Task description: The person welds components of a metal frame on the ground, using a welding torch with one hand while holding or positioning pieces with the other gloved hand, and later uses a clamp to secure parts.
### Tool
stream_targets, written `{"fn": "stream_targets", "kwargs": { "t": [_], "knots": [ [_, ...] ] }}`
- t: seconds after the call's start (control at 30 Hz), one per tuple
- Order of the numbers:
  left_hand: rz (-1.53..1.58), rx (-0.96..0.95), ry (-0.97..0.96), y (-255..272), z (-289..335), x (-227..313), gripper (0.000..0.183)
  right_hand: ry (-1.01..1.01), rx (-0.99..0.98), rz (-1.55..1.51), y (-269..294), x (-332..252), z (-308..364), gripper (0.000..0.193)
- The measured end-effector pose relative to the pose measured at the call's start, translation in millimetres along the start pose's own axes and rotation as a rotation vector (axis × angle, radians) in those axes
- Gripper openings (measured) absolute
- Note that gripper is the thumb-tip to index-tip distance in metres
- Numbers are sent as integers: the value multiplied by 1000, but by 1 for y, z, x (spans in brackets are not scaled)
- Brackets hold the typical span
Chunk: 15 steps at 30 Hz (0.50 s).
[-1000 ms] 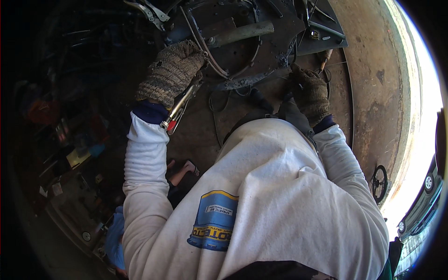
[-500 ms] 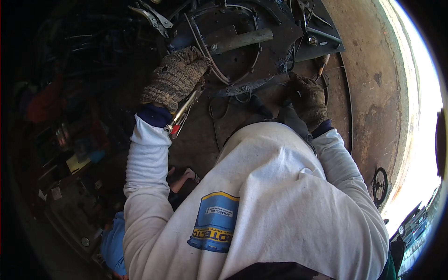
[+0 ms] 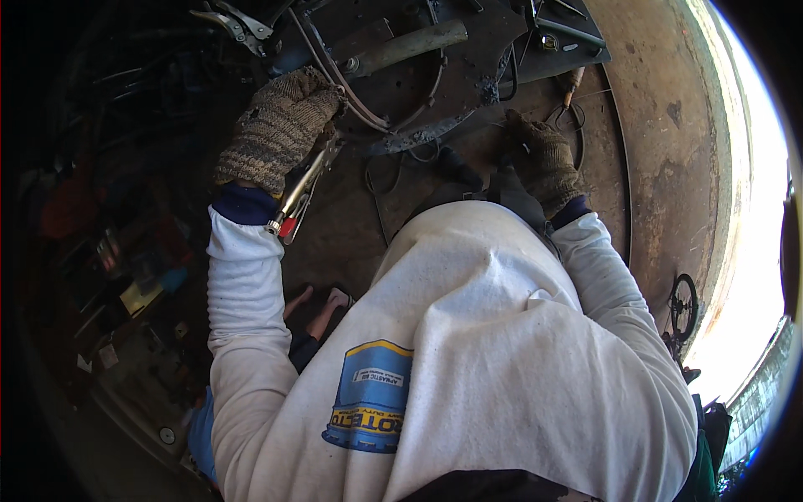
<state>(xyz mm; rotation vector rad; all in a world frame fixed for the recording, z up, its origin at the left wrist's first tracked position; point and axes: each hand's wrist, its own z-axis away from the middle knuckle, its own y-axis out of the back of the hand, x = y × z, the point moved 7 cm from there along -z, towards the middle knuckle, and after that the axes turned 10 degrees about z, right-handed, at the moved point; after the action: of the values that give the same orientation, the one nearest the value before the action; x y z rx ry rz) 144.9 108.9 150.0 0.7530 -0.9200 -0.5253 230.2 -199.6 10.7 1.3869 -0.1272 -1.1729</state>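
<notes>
My left hand (image 3: 280, 130), in a brown knitted glove, is closed at the left edge of a curved metal strip (image 3: 322, 54). What its fingers hold, if anything, is hidden. Beside the palm, locking pliers (image 3: 303, 191) with a red release lever slant down toward my cuff, their jaws near the strip's lower edge. A grey pipe (image 3: 410, 48) lies across the dark steel plate (image 3: 464, 71) inside the strip's curve. My right hand (image 3: 548, 163), gloved alike, is curled below the plate's right corner, close to my leg. I cannot make out whether anything is in it.
More locking pliers (image 3: 234, 27) lie at the upper left. A tape measure (image 3: 549, 42) rests on a dark plate at the upper right, above a handle (image 3: 573, 84) with a cable. Someone's bare foot (image 3: 339, 299) shows at lower left; a wheel (image 3: 683, 306) stands right.
The whole view has shifted, so the plate, pipe and pliers sit further up and left. My left hand stays at the strip's edge, and my right hand remains curled near the leg.
</notes>
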Motion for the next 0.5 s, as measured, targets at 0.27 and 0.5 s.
{"fn": "stream_targets", "kwargs": {
  "t": [0.27, 0.5],
  "knots": [
    [116, -59, 61, -3, 0, -7, 22, -15, 12, -146, -15, 13, 5, 41],
    [170, -42, 75, -2, 3, 0, 21, 107, 143, -103, -21, 25, 0, 36]
  ]
}}
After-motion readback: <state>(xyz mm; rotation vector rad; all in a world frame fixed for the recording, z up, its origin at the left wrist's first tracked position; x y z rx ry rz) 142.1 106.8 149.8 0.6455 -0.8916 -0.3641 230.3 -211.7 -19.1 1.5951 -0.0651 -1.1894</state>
